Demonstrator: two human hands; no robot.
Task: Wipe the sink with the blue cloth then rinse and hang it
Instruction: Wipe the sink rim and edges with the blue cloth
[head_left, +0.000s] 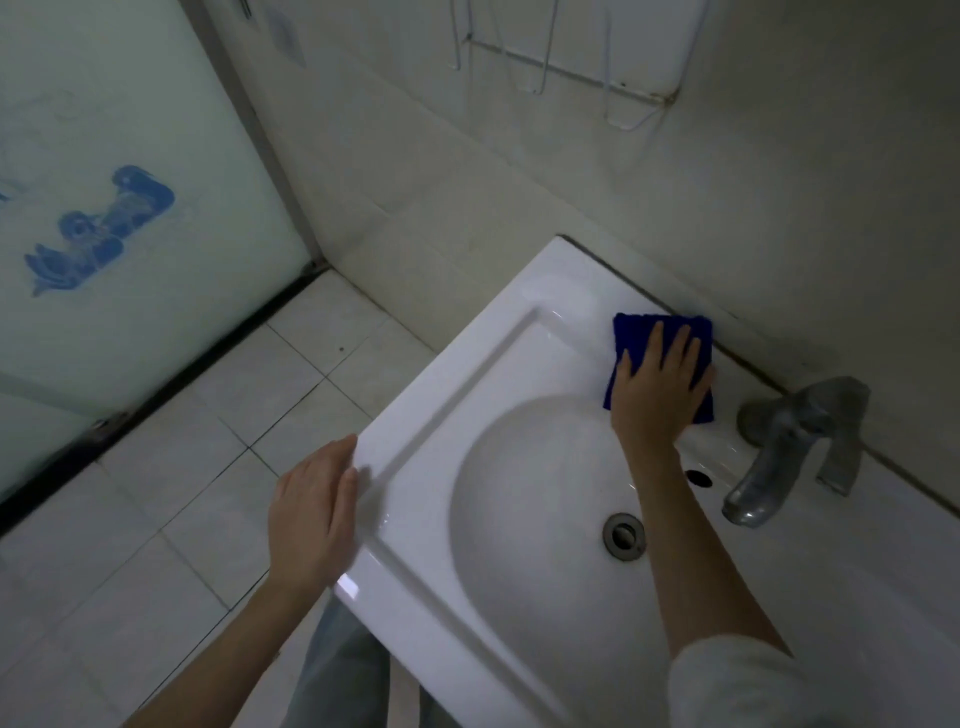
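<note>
Running along the tiled wall (779, 208), the back edge of the white sink (441, 405) meets it at a dark seam. The sink's left edge stands free above the tiled floor (234, 415), with open floor between it and the frosted glass door (130, 130). The left hand (311, 519) lies against that free edge, its fingers (345, 457) straight and pressed together, holding nothing.

The blue cloth (639, 332) lies flat on the rear ledge of the sink, at the back left of the basin, its far edge just beside the wall seam. The right hand (662, 387) rests palm down on it, fingers (655, 343) straight and spread, pressing the cloth to the ledge. A strip of bare ledge separates the cloth from the faucet (795, 447).

The basin is oval. A metal-ringed drain (623, 535) sits at its bottom, and a small dark overflow hole (698, 477) lies in the wall below the spout.

The sink is glazed, smooth and glossy, with a stepped border inside its rim. The cloth is deep blue, roughly square and nubby. The faucet is dull grey metal with a lever handle, its spout angled over the basin. A white wire rack (571, 67) hangs on the wall above. The door bears a blue decal (104, 228).
</note>
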